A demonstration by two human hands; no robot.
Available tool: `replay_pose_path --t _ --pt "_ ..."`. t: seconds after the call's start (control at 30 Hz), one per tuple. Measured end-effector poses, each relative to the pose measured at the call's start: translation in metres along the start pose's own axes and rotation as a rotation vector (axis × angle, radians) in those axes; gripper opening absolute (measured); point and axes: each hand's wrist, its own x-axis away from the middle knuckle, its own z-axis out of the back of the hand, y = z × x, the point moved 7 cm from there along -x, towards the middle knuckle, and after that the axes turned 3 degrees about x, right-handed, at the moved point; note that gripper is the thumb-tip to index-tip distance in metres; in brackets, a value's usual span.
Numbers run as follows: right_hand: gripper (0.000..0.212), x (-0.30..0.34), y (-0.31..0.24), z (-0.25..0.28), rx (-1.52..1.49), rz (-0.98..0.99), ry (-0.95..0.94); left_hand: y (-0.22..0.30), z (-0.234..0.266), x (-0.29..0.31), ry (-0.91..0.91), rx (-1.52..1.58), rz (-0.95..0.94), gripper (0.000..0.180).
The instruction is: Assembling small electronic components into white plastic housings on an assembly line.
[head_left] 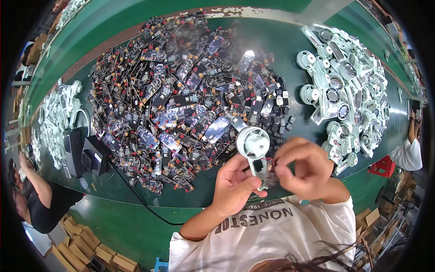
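Observation:
My left hand (233, 186) is closed around the narrow handle part of a pale green handheld fan shell (253, 141). Its round motor end points up and away from me, over the near edge of the circuit board pile. Close by on the right, my right hand (306, 167) is curled in a pinch, slightly smeared by motion. A thin red wire (270, 159) shows between the shell and those fingertips. What the fingertips grip is too small and blurred to make out.
A wide heap of small circuit boards (181, 106) covers the table's middle. Pale green fan parts are piled at right (337, 86) and left (59, 122). Two black boxes (95, 154) stand left, with a black cable (140, 199) nearby. Other people sit at both sides.

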Motion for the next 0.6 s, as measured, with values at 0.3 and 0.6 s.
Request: replay_pose_path --t 0.3,0.6 --pt "0.020 0.004 0.030 -0.009 -0.368 -0.523 -0.248 0.018 0.000 0.002 0.147 -0.353 -0.095 0.059" --pt "0.021 0.003 0.027 -0.014 -0.331 -0.433 -0.339 0.030 -0.013 -0.003 0.128 -0.441 -0.162 0.039"
